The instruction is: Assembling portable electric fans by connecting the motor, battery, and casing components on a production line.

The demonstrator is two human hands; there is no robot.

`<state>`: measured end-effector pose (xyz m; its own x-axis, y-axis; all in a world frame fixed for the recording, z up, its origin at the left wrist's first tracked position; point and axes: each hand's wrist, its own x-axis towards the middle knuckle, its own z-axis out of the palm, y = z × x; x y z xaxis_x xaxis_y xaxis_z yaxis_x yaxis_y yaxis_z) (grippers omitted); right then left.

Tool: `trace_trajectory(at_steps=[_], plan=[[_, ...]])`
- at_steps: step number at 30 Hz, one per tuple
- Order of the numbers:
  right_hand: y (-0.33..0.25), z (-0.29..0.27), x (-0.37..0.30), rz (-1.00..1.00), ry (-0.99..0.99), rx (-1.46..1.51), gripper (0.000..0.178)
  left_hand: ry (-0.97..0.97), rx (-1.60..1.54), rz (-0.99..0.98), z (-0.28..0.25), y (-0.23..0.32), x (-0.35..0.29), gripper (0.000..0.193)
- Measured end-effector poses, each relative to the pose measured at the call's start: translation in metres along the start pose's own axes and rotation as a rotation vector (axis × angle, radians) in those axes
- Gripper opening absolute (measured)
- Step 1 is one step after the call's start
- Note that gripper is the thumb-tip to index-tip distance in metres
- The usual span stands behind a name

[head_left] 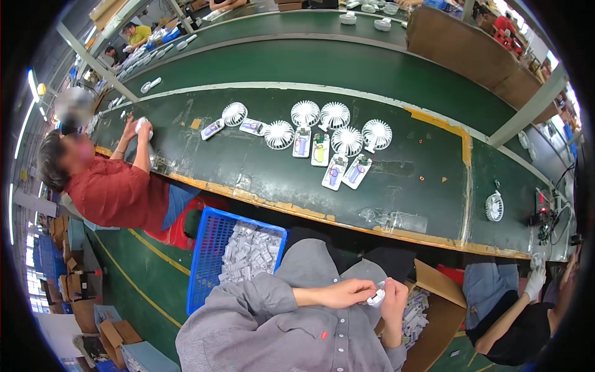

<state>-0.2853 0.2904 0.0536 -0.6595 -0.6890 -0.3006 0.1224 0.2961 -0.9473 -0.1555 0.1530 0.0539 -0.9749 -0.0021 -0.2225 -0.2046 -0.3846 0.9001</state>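
Light is bright and even, strip lights (pixel 32 84) glaring white near ten o'clock. The table (pixel 273 186) bows under fisheye distortion, clear tape (pixel 400 219) shining toward four o'clock; shadow lies beneath the table. Black surrounds the round view; its rim looks soft.

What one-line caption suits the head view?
Left hand and right hand hold a small white part near a blue crate and green bench with white fans.

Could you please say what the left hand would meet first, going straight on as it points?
The left hand would probably meet the small white part first, then the right hand; depth is unclear.
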Motion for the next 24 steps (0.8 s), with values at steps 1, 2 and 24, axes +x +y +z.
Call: trace_trajectory(at_steps=[1, 2, 24], plan=[[0.0, 0.0, 0.0, -0.003, 0.003, 0.001, 0.038, -0.032, -0.004, -0.05, -0.002, 0.001, 0.001, 0.026], [0.001, 0.0, -0.001, 0.021, -0.005, 0.002, 0.038, -0.063, -0.008, -0.101, -0.003, 0.002, 0.001, 0.027], [0.008, -0.004, 0.002, 0.286, -0.45, 0.902, 0.02, 0.185, 0.693, 0.582, -0.014, 0.036, 0.006, 0.031]])
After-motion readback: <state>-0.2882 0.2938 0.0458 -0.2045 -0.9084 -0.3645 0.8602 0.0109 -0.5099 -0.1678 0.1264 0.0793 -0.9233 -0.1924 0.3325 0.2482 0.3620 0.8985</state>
